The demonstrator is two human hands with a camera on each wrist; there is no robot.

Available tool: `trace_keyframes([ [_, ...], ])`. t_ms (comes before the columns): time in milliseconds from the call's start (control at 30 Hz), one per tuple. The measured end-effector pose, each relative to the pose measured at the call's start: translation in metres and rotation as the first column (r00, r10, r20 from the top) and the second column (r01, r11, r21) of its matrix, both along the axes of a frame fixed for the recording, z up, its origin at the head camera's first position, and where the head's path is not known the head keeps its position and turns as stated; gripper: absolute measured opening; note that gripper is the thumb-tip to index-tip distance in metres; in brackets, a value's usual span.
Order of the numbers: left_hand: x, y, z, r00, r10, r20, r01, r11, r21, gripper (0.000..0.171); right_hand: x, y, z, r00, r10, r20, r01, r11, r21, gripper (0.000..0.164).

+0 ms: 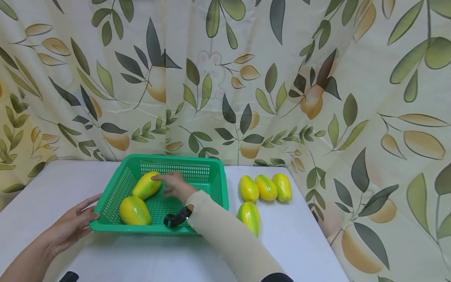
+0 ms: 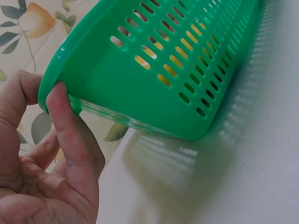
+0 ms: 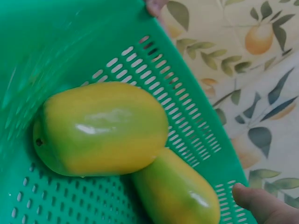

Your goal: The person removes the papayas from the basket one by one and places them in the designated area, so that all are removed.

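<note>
A green plastic basket [image 1: 155,228] with slotted walls stands on the white table. Its left rim is pinched between the thumb and fingers of my left hand [image 1: 72,224]; the left wrist view shows this grip at the basket's corner [image 2: 117,88]. Inside, toward the left, lie two oblong yellow-green papayas, a front one [image 1: 135,210] and a back one [image 1: 147,185]. My right hand [image 1: 177,186] reaches over the basket with fingers extended, close beside the back papaya and holding nothing. In the right wrist view the two papayas touch, and one digit of that hand [image 3: 261,203] shows near the wall.
Right of the basket, three papayas [image 1: 266,188] sit in a row at the back, with another papaya [image 1: 249,217] in front, partly behind my right sleeve [image 1: 225,231]. A leaf-patterned curtain [image 1: 225,117] hangs behind the table. A small black object [image 1: 69,277] shows at the bottom left.
</note>
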State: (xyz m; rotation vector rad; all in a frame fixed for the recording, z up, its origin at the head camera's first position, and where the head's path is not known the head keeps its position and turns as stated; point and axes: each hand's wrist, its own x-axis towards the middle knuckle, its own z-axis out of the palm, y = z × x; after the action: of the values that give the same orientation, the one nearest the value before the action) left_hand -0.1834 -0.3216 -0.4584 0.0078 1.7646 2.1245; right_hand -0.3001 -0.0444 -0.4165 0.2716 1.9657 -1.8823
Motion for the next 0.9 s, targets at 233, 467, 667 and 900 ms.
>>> trace_keyframes([
  [233, 0.0, -0.002, 0.001, 1.0, -0.006, -0.004, 0.006, 1.0, 0.026, 0.046, -0.001, -0.008, -0.008, 0.999, -0.023, 0.049, 0.021, 0.999, 0.03, 0.069],
  [467, 0.001, -0.002, 0.001, 1.0, 0.005, 0.0, -0.005, 1.0, 0.002, 0.046, -0.009, -0.008, -0.014, 0.997, 0.012, 0.072, -0.013, 1.0, 0.018, 0.065],
  [667, 0.0, -0.001, 0.0, 1.0, 0.019, 0.013, -0.019, 1.0, 0.003, 0.044, -0.012, -0.009, -0.018, 0.996, 0.032, 0.077, -0.033, 0.999, 0.004, 0.058],
  [900, 0.0, -0.001, 0.0, 1.0, 0.012, 0.009, -0.012, 1.0, 0.023, 0.045, -0.011, -0.015, -0.019, 0.997, 0.028, 0.066, -0.028, 1.0, 0.009, 0.06],
])
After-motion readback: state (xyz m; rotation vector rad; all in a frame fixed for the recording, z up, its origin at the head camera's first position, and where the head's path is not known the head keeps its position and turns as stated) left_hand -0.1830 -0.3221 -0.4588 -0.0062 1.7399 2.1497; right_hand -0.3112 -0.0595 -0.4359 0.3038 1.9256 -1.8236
